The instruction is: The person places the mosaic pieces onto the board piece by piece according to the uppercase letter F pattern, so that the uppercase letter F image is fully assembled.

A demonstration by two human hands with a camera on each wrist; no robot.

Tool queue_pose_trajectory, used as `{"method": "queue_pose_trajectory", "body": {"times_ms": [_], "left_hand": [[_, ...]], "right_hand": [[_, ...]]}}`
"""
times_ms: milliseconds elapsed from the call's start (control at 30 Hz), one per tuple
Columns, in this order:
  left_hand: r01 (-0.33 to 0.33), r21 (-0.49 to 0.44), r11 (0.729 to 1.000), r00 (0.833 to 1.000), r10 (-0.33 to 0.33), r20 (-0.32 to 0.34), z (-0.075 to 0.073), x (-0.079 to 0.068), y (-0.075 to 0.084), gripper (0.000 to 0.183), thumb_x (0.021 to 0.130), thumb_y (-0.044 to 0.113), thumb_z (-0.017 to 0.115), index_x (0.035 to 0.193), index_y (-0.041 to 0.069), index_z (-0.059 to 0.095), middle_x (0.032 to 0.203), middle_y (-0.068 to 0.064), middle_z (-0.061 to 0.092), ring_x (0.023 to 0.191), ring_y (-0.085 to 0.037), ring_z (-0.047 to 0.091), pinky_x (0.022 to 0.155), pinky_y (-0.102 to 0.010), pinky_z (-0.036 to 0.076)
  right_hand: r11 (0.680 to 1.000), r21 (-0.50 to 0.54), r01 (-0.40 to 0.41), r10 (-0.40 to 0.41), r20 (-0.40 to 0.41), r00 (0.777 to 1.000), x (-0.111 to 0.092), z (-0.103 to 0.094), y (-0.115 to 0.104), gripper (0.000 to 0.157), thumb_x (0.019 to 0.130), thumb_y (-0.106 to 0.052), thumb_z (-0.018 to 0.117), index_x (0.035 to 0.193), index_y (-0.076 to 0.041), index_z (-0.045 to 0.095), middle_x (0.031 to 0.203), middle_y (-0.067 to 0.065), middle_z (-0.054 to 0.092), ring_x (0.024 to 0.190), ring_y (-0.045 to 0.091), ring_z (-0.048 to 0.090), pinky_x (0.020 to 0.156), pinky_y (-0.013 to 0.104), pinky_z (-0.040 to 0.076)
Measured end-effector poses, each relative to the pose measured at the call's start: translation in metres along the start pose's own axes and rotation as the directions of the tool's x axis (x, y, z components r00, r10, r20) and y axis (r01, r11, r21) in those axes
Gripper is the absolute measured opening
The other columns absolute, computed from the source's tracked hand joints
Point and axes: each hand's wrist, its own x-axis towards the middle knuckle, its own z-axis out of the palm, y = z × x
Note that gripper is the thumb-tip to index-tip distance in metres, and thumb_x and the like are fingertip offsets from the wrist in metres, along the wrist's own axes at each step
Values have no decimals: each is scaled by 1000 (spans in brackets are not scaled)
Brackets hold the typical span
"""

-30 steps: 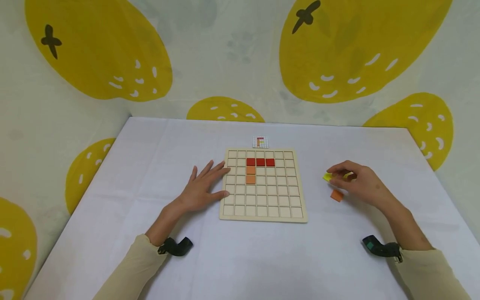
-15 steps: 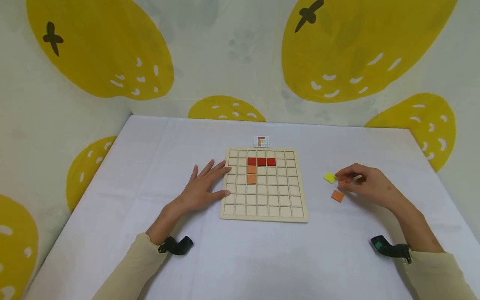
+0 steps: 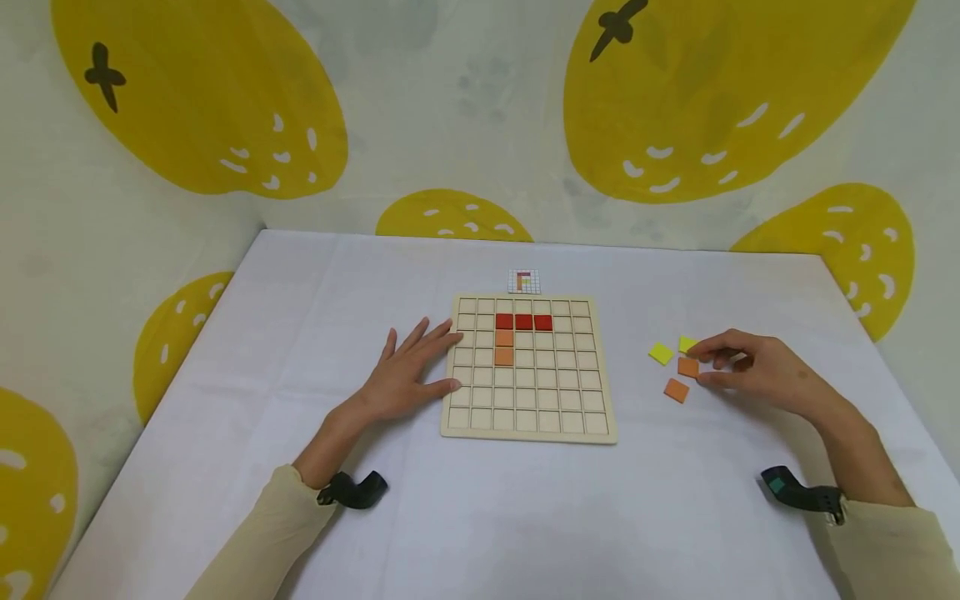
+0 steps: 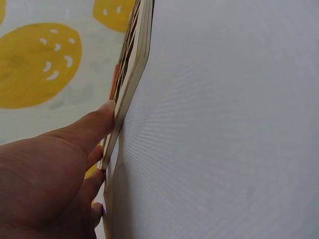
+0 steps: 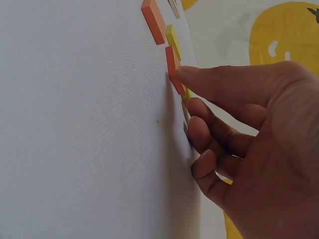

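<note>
My left hand (image 3: 405, 379) has its fingers spread along the left edge of a wooden grid board (image 3: 547, 437). Its thumb touches the board's edge in the left wrist view. Set into the board are a row of red tiles (image 3: 523, 322) and two orange tiles (image 3: 504, 357) below the leftmost one. To the right of the board, my right hand (image 3: 757, 371) has loosely bent fingers. Its thumb touches or nearly touches a loose orange tile (image 5: 172, 62), and the index finger is at a partly covered yellow tile (image 3: 686, 343). Neither tile appears lifted.
Another yellow tile (image 3: 661, 354) and another orange tile (image 3: 677, 390) lie nearby on the white-covered table (image 3: 525, 525). A small card (image 3: 523, 282) with a coloured grid pattern lies behind the board. A wall with yellow fruit prints (image 3: 720, 108) rises behind the table.
My right hand has drawn away to the right from the left yellow tile, uncovering an orange tile and part of a second yellow tile. My left hand stays in place on the board.
</note>
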Motion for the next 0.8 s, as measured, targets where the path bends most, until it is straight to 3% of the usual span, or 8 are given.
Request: {"method": "queue_pose_trajectory", "body": {"times_ms": [233, 467, 800], "left_hand": [[7, -1, 1000, 1000, -7, 3, 0, 0, 1, 73, 99, 44, 69, 162, 24, 39, 175, 2, 24, 166, -30, 7, 128, -69, -7], [7, 7, 1000, 1000, -7, 2, 1, 1, 1, 73, 99, 43, 69, 162, 24, 39, 175, 2, 24, 166, -30, 7, 127, -70, -6], [11, 10, 1000, 1000, -11, 2, 1, 1, 1, 73, 99, 43, 69, 162, 24, 39, 175, 2, 24, 166, -30, 7, 127, -70, -6]], "right_hand": [[999, -27, 30, -30, 2, 1000, 4, 5, 3, 34, 84, -16, 87, 116, -11, 75, 97, 2, 66, 85, 6, 52, 70, 12, 42], [998, -63, 3, -2, 15, 1000, 7, 6, 3, 30, 86, -18, 86, 114, -11, 76, 97, 1, 63, 83, 6, 49, 68, 13, 41], [991, -85, 100, -98, 24, 995, 9, 2, -4, 27, 86, -4, 83, 112, -7, 76, 99, 2, 70, 82, -3, 53, 72, 10, 47]]}}
